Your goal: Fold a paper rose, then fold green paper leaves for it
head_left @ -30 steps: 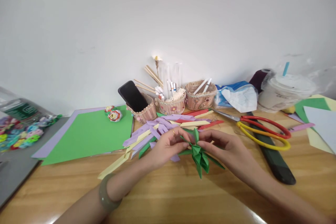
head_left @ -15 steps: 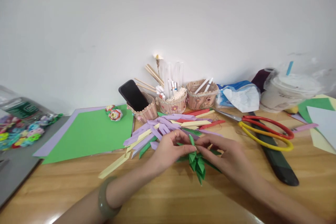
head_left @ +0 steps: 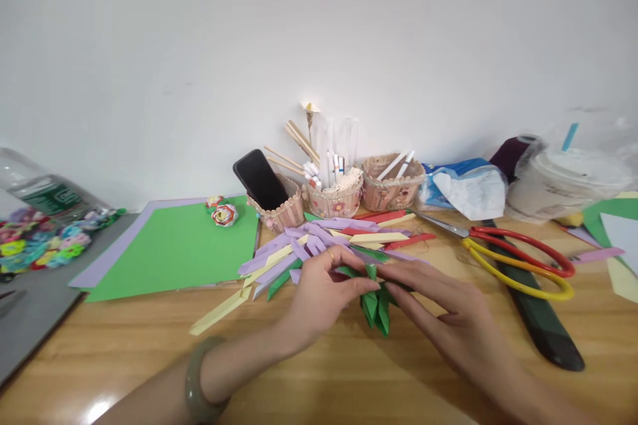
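A folded green paper piece [head_left: 376, 302] with several pointed flaps is held just above the wooden table [head_left: 319, 372]. My left hand [head_left: 323, 292], with a ring on one finger and a jade bangle at the wrist, pinches the piece from the left. From the right, my right hand [head_left: 438, 305] has its fingertips closed on the same piece, and both hands meet over it. Behind them lies a pile of folded paper strips [head_left: 319, 242] in purple, yellow, red and green.
Green paper sheet [head_left: 174, 249] on the left, with a small paper rose [head_left: 224, 214]. Small baskets with pens and sticks [head_left: 336, 189] and a phone [head_left: 259, 179] stand at the wall. Red-and-yellow scissors [head_left: 518, 259], a dark sheath [head_left: 543, 325], a plastic cup [head_left: 563, 182] on the right.
The hands have drawn closer together on the green piece and lowered it. Its flaps are now more gathered. The view has shifted a little to the left.
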Motion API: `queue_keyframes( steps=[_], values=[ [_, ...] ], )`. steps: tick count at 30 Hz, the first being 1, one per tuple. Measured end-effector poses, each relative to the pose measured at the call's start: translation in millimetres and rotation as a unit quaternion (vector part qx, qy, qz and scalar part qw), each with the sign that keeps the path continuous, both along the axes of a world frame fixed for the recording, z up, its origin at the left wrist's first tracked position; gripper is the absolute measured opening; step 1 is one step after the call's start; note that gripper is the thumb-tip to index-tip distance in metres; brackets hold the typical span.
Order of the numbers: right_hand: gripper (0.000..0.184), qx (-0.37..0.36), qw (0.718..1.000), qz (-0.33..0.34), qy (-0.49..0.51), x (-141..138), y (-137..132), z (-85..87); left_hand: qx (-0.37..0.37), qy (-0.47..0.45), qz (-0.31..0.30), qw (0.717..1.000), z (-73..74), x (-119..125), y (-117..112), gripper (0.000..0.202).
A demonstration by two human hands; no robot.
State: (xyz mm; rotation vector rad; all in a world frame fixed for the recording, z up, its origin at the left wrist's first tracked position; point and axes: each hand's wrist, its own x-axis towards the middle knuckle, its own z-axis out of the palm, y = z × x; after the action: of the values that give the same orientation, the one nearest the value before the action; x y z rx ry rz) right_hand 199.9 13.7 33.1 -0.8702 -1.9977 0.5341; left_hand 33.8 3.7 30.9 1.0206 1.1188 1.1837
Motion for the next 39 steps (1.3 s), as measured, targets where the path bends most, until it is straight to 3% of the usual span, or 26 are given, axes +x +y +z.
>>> queue_keyframes(
  steps=[7, 15, 22, 28, 35, 39],
  values=[
    [0.029, 0.002, 1.0, 0.013, -0.009, -0.4, -2.4, 3.9, 0.089, 0.106, 0.03, 0.99, -5.6, -2.0, -4.4, 0.016],
    [0.035, 0.068, 0.997, 0.029, -0.035, -1.9, -7.4, -1.0, 0.181, 0.171, 0.051, 0.967, -6.2, -6.7, -5.9, 0.009],
    [0.034, 0.07, 0.997, 0.005, -0.029, -2.3, -9.6, 2.1, 0.304, 0.214, 0.025, 0.928, -8.4, -10.3, -6.0, 0.004],
    [0.033, 0.08, 0.996, 0.016, -0.023, -0.3, -9.4, 3.3, 0.332, 0.223, 0.02, 0.916, -7.7, -10.0, -5.4, 0.004],
    [0.018, 0.051, 0.998, 0.007, -0.03, -2.2, -7.3, 2.7, 0.34, 0.224, 0.003, 0.913, -6.3, -10.8, -6.6, 0.003],
    [0.012, 0.041, 0.998, 0.036, -0.02, -1.8, -4.5, 6.3, 0.324, 0.225, -0.019, 0.919, 0.7, -9.3, -5.3, 0.01]
  ],
)
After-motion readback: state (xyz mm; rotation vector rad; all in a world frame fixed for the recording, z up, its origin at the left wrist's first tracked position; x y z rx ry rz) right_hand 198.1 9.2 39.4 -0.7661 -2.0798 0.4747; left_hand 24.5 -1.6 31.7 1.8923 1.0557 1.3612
